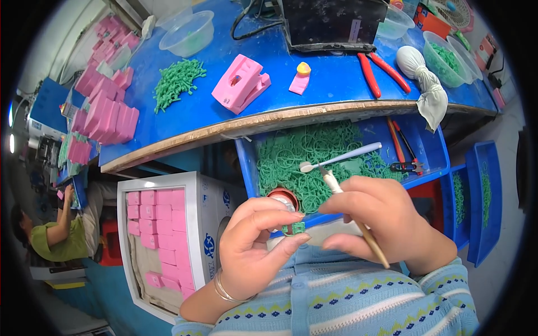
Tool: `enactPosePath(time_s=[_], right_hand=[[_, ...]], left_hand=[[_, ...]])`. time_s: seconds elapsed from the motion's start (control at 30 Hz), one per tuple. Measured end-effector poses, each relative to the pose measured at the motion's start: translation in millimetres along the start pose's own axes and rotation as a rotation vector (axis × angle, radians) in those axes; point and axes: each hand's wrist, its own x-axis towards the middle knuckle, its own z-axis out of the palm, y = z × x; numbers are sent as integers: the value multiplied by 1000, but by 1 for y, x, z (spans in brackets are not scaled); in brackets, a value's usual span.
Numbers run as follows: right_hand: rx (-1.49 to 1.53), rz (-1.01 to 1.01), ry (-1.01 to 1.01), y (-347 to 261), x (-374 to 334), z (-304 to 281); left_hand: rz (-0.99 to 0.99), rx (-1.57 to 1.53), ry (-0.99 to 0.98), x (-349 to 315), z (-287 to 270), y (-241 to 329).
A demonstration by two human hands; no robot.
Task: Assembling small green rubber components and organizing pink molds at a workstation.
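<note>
Head view. Item one: green piece (295, 228), small and block-like, pinched between the thumb and fingertips of the left hand (252, 241), just short of the drawer's near edge. Item two: wooden-handled tool (374, 246), white-wrapped toward its working end, gripped in the right hand (381, 218), right of the left-hand pinch.

Progress: one piece in hand, tool tip clear of it; judged partway through handling, surface finish too small to tell. Remaining: many loose green parts (308, 143) in the blue drawer (244, 165), just beyond both grips; a green heap (176, 84) on the table (216, 53), farther beyond and left. Which are finished and which waiting, cannot tell.

Orientation: green piece's visible part lies roughly crosswise, its right end facing the right hand; left end hidden by fingers. Tool's long axis slants, tip away and leftward over the drawer, butt nearer the body and rightward.
</note>
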Motion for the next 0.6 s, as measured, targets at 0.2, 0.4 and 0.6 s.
enactPosePath(time_s=[0.2, 0.4, 0.6], right_hand=[[-64, -68, -8, 9, -1, 14], [5, -71, 58, 7, 0, 20], [279, 19, 40, 7, -1, 25]], left_hand=[[-27, -139, -33, -2, 0, -3], [62, 190, -16, 2, -1, 1], [153, 351, 6, 1, -2, 1]])
